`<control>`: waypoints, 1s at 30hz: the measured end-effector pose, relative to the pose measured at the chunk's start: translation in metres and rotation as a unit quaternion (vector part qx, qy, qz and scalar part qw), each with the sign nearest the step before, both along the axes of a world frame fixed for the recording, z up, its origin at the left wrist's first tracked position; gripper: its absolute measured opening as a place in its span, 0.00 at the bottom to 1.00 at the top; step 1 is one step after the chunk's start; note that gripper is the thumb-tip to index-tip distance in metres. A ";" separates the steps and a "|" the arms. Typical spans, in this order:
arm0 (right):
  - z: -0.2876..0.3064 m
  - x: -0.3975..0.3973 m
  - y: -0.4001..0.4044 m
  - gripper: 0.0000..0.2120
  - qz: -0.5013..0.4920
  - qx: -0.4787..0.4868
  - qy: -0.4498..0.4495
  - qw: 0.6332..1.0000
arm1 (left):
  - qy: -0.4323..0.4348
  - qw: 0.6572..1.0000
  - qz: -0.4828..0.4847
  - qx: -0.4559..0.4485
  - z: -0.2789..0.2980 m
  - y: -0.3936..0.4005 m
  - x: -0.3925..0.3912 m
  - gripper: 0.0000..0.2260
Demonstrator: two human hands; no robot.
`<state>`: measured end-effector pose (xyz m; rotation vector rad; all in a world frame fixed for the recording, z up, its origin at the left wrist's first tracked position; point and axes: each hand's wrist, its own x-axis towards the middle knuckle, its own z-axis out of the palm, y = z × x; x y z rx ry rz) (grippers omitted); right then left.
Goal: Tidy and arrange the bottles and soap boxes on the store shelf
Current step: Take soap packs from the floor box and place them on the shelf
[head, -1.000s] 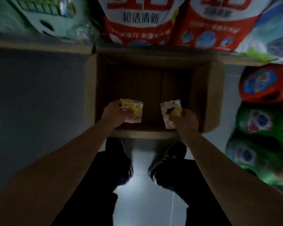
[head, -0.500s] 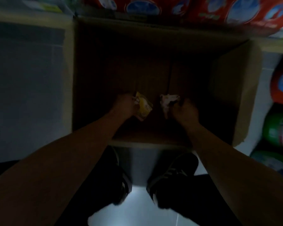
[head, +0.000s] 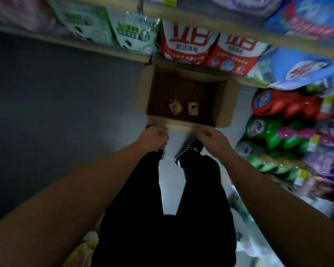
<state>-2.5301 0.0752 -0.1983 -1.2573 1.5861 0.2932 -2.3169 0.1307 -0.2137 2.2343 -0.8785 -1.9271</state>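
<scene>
Two small yellow-and-white soap boxes lie side by side on the floor of an open cardboard box (head: pixel 223 105): one on the left (head: pixel 175 106) and one on the right (head: pixel 192 108). My left hand (head: pixel 154 138) hovers over the box's near edge with its fingers curled and holds nothing. My right hand (head: pixel 213 138) hovers beside it with loosely curled fingers, also holding nothing. Neither hand touches the soap boxes. Red and green detergent bottles (head: pixel 278 105) stand on the floor at the right.
A shelf edge (head: pixel 104 50) runs across the top, holding green pouches (head: pixel 135 32), red-and-white detergent bags (head: pixel 210 49) and blue bags (head: pixel 301 68). Dark grey floor lies to the left. My legs and shoes (head: pixel 189 151) stand just before the box.
Both hands have let go of the soap boxes, which now lie in the cardboard box. The hands have pulled back to its near edge and the view has risen away from it.
</scene>
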 end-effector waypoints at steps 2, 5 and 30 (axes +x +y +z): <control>0.049 0.002 0.014 0.18 -0.013 -0.008 -0.021 1.000 | 0.020 1.000 0.000 -0.006 0.046 0.015 0.000 0.08; 0.097 0.007 0.034 0.19 -0.014 -0.032 -0.056 0.998 | -0.004 0.998 -0.038 -0.055 0.092 0.033 0.007 0.07; 0.152 0.129 0.232 0.17 0.420 0.100 -0.083 0.898 | -0.065 0.870 0.489 -0.025 0.141 0.419 0.007 0.06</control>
